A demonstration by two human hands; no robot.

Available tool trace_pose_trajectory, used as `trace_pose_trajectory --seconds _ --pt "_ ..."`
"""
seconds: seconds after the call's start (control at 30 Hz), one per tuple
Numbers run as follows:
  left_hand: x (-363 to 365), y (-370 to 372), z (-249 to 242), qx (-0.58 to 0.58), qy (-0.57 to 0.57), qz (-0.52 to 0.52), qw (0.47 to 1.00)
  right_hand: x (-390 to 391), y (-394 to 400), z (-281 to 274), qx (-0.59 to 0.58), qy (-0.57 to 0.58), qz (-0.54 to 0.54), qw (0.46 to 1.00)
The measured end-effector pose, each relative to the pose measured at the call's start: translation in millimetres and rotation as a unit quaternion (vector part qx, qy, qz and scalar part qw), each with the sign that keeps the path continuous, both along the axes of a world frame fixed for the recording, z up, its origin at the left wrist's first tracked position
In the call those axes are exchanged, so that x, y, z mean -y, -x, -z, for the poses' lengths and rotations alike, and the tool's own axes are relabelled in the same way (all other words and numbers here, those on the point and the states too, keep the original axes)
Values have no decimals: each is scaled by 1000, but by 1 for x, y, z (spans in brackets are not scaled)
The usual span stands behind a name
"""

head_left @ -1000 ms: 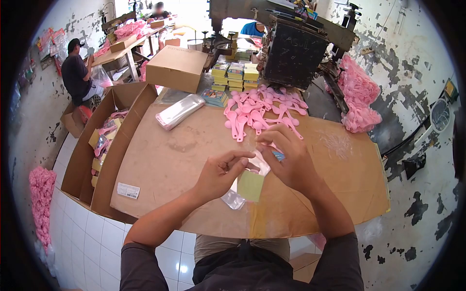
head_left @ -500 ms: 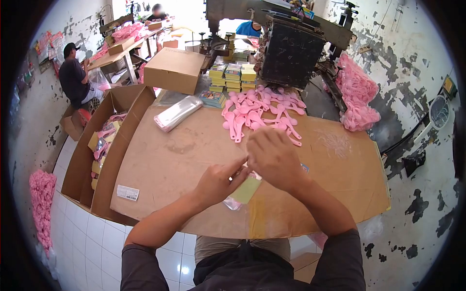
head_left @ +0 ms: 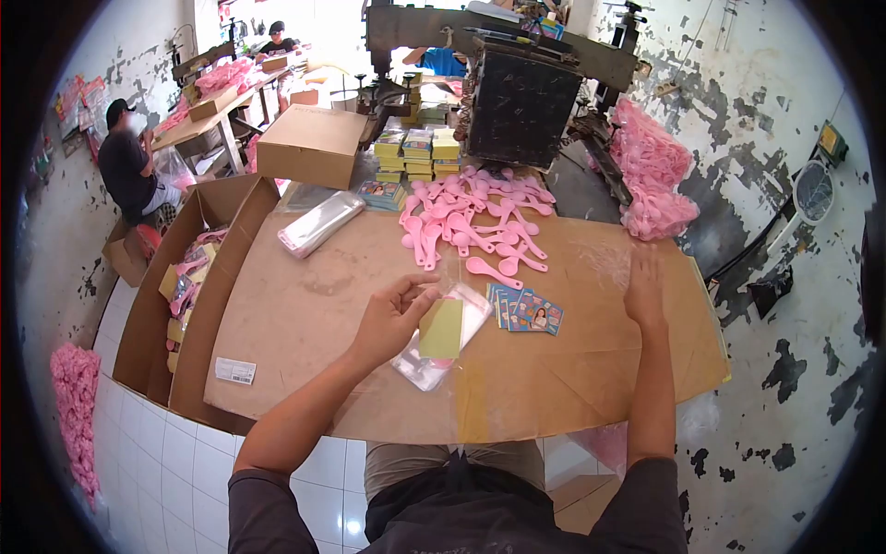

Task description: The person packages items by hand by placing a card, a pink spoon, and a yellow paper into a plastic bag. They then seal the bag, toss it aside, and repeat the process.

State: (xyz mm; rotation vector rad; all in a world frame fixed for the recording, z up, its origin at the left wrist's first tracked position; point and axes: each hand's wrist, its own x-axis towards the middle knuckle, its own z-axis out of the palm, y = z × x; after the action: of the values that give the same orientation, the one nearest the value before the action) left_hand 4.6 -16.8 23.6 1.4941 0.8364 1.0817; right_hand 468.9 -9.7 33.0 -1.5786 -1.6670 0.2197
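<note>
My left hand (head_left: 395,319) pinches the top of a small clear packet holding a yellow-green card (head_left: 441,330), over a stack of clear plastic bags (head_left: 475,309). Out to the right, my right hand (head_left: 644,286) is held with its fingers stretched out and nothing in them. Between the hands lie several blue picture cards (head_left: 535,312), overlapping on the cardboard-covered table (head_left: 305,323). A single pink spoon (head_left: 492,271) lies just above them, near a large pile of pink spoons (head_left: 461,208).
An open carton (head_left: 221,314) with filled packets stands at the left. Behind are a plastic bag bundle (head_left: 321,223), a closed box (head_left: 312,143), card stacks (head_left: 417,152) and a black machine (head_left: 521,102). Pink bagged goods (head_left: 651,171) sit back right. Other people work farther off.
My right hand has moved away to the right and opened, uncovering the blue cards. My left hand has shifted slightly left with the packet. The camera view has shifted slightly.
</note>
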Motion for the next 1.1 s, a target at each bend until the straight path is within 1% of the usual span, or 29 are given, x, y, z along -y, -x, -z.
trace_pose_trajectory --seconds 0.03,0.07,0.1,0.17,0.23,0.3,0.37,0.43,0.5,0.57,0.77,0.87,0.93,1.03,1.1 --pt "0 0 2 -6 -6 7 1000 9 -1 14 97 -34 39 994" --pt "-1 0 2 -12 -15 13 1000 13 -1 21 194 -70 77 975" --pt "-1 1 2 -4 -12 16 1000 17 0 23 286 -104 116 946" --pt "0 4 2 6 -3 25 1000 33 50 1 193 -93 18 977" --pt "-1 -1 4 -8 -21 13 1000 36 89 -1 89 -24 -108 990" --pt "-3 -5 9 -17 -30 11 999 36 128 7 79 -29 -239 967" --pt "-8 -11 14 -20 -32 19 999 50 179 -9 -70 58 -299 950" --pt "-9 -15 22 8 -7 23 1000 40 206 2 -124 79 -312 938" --pt "-8 -15 33 28 5 21 999 24 214 20 -188 102 -335 918" --pt "-2 -12 31 5 5 7 1000 3 214 34 -259 125 -364 886" --pt "0 -12 38 9 -10 7 1000 2 217 46 -341 196 -344 853" --pt "0 -15 29 -7 -19 10 1000 2 215 47 -345 181 -335 858" --pt "4 -15 29 -28 -3 12 1000 9 211 35 -327 199 -338 860" --pt "2 -18 35 16 17 24 999 8 203 30 -305 212 -328 869" --pt "4 -18 39 0 8 27 1000 7 196 33 -293 219 -333 869"
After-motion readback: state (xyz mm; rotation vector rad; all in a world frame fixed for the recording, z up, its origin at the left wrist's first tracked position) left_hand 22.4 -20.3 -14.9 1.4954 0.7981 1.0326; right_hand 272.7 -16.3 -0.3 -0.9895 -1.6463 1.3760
